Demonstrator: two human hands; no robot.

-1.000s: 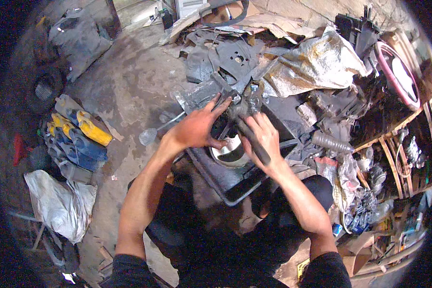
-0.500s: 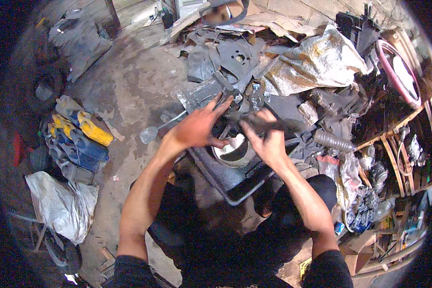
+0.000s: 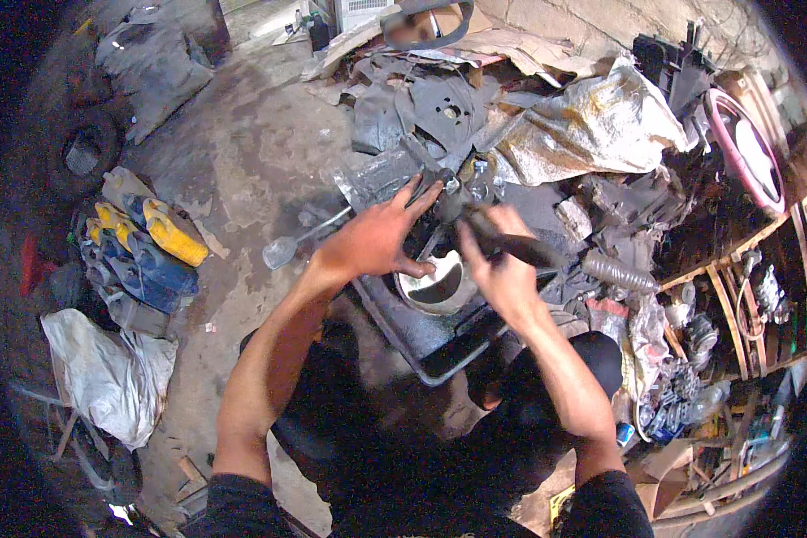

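My left hand (image 3: 378, 238) rests with fingers spread on a grimy metal machine part (image 3: 446, 190), pressing it down over a dark rectangular metal tray (image 3: 426, 341). My right hand (image 3: 500, 269) grips the dark handle of a tool (image 3: 511, 247) whose tip meets the same part near my left fingertips. A white bowl-shaped container (image 3: 435, 289) sits in the tray just below both hands. I am crouched on a dirty concrete floor, my dark-clad knees under the tray's near edge.
A heap of dark metal plates and a disc (image 3: 444, 108) lies behind the part. A crumpled silver sheet (image 3: 587, 125) is at right, wooden shelves with bottles (image 3: 735, 314) far right. Yellow and blue cloths (image 3: 143, 251) and a white sack (image 3: 108, 372) lie at left.
My right hand has swung the tool handle from pointing down-right to lying more level, and moved slightly right. My left hand stays planted on the part.
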